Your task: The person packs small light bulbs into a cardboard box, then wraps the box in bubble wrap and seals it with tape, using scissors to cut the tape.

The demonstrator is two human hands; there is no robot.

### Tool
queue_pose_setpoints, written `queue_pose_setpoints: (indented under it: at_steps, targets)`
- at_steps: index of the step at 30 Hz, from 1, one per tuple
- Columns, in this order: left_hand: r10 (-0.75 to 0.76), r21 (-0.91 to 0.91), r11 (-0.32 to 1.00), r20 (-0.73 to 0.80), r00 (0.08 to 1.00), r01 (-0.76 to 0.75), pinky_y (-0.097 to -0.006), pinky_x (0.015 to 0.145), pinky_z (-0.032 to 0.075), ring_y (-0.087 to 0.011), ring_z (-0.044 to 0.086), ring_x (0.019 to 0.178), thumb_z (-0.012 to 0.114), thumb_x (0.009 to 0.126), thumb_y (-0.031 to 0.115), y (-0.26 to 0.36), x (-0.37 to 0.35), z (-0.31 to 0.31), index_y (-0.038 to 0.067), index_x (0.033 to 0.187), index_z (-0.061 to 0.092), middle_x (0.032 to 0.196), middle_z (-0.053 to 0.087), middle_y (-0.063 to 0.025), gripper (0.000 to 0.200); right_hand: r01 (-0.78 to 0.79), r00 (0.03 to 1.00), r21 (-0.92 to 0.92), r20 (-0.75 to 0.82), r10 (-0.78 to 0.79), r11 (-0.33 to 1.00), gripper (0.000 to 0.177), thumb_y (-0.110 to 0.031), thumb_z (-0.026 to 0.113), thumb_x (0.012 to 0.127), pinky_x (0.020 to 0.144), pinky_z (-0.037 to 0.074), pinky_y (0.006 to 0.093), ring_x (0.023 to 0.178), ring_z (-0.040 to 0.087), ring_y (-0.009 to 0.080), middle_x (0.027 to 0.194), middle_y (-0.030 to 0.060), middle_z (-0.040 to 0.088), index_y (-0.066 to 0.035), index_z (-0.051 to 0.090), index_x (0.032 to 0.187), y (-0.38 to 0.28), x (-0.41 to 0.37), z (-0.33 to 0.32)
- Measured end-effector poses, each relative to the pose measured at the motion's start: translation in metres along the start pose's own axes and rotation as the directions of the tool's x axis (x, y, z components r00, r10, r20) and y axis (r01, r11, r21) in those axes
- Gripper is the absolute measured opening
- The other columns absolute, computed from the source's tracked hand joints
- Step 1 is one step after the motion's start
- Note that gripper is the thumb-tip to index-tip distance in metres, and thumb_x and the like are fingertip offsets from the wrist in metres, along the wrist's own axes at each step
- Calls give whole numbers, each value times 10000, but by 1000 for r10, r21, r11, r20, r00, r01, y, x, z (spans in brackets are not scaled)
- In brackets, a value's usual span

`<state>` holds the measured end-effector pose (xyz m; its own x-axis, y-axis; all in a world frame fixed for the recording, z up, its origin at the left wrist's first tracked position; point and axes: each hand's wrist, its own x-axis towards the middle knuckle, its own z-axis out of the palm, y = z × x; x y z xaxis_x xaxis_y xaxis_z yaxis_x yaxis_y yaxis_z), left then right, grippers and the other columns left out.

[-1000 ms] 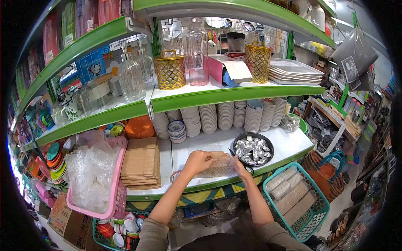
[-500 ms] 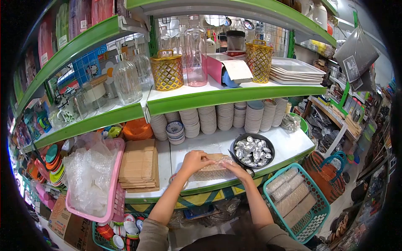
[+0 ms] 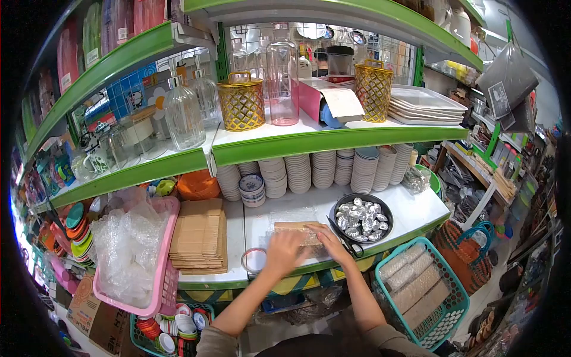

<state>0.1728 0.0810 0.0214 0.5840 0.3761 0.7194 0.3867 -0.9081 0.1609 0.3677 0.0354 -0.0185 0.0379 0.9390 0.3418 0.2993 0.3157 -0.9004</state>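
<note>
Cardboard packet (image 3: 297, 227) in clear bubble wrap lies mid-worktop (image 3: 260, 217), under both hands, and looks only part wrapped to me: a brown strip shows bare along its far edge, and I can make out no fastening. Over on the left, the pink basket (image 3: 168, 256) holds loose bubble wrap (image 3: 128, 256), and beside it stands a stack of unwrapped cardboard (image 3: 199, 238). Next comes a ring-shaped roll (image 3: 242, 260), lying apart from the packet. The left hand (image 3: 285, 253) is a blur at the near side, so I can't tell how its fingers are set. The right hand (image 3: 338, 250) has its fingers stretched close together over the packet's right side; whether they pinch, I can't tell. Farther right, past the scissors (image 3: 357, 250), the teal basket (image 3: 440, 324) already holds several wrapped bundles (image 3: 416, 285)
</note>
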Motion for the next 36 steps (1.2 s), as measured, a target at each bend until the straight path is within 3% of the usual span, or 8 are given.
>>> queue_pose_setpoints:
  at_steps: [3,6,13,15,22,24,27,36]
  targets:
    - [71,-65,996,68,995,-67,-451,961,348,-284,491,1105,706,716,340,19,-23,11,40,1212,493,1181,528,-111,618,52,998,-40,-34,-53,998,387,-228,409,969,1060,265,322,1221,413,252,1296,134,474,-33,522,1284,-2,0,2]
    - [23,-35,999,143,989,-18,-435,1056,283,-291,403,1239,689,711,287,21,-32,12,20,1319,399,1304,445,-127,725,93,994,9,-61,-92,996,397,-228,391,972,1067,259,320,1238,414,246,1295,135,490,-33,506,1299,4,2,4]
    - [60,153,984,206,977,-92,-440,1085,258,-290,354,1301,635,693,179,3,-27,12,6,1360,351,1349,417,-130,745,71,996,-21,-56,-72,997,405,-226,366,969,1065,263,314,1240,426,245,1297,141,501,-26,507,1291,8,16,-1]
    - [83,296,945,202,976,-141,-421,1080,269,-283,385,1278,607,691,126,-6,-21,17,10,1347,376,1329,444,-131,706,53,997,-22,-47,-54,998,413,-231,358,965,1063,264,311,1234,431,247,1297,147,506,-24,508,1289,10,24,-4]
    - [139,363,916,108,984,-169,-380,1019,346,-256,480,1164,559,698,74,-25,7,27,0,1256,452,1218,523,-113,574,-142,985,237,-64,161,961,421,-228,358,944,994,319,288,1071,498,191,1178,126,584,5,562,1229,22,42,-5]
    - [173,299,924,234,957,-240,-362,995,380,-255,516,1098,632,609,64,-29,15,18,-19,1139,494,1114,551,-131,555,-130,986,207,-77,149,970,423,-225,346,945,990,323,287,1065,501,194,1171,127,584,2,566,1226,24,45,-6]
    - [126,258,941,328,936,-217,-386,928,445,-302,550,1085,696,511,64,-31,21,20,-15,1128,497,1092,568,-178,653,-117,985,184,-105,138,976,428,-215,322,940,969,342,290,1050,510,199,1135,133,596,0,587,1198,27,48,-2]
    - [104,159,973,343,934,-166,-383,755,503,-305,611,866,720,479,87,-14,15,5,-2,958,495,900,592,-156,536,-152,965,325,-153,211,933,440,-220,333,920,930,391,304,984,562,207,1093,148,631,45,609,1138,26,28,7]
